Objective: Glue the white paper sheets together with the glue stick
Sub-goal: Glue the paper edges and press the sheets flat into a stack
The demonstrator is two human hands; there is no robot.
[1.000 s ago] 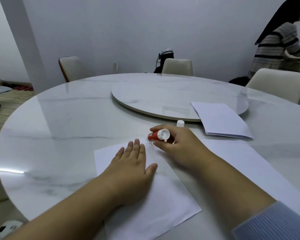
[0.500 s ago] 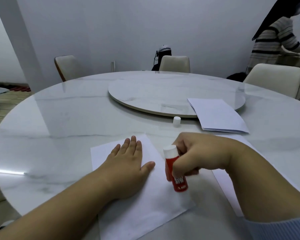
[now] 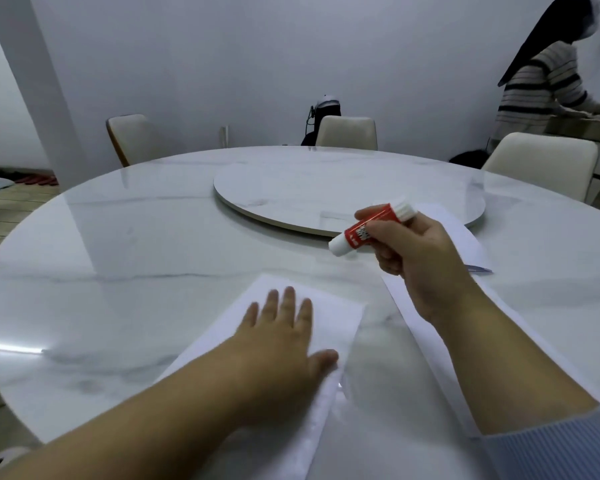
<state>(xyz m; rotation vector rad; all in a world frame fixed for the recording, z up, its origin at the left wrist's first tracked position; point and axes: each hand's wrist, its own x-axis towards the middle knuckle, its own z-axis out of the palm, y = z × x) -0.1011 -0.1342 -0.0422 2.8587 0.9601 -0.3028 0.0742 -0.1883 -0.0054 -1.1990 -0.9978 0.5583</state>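
Head view: left hand (image 3: 284,337) spread flat, pressing white sheet (image 3: 329,313) on marble table (image 3: 136,271). Right hand (image 3: 409,258) lifted, fingers curled round red glue stick (image 3: 368,230); second sheet (image 3: 406,306) lies beside, apart. Sheets not yet joined; any glue laid cannot be seen. Label lettering white, unreadable.

I am seeing a glue stick (image 3: 371,228) with a red body, white lettering and white ends. The paper sheets (image 3: 321,315) are showing plain white. The tabletop (image 3: 153,254) is showing white marble with grey veins. A sleeve (image 3: 551,448) is reading pale blue, finely ribbed.
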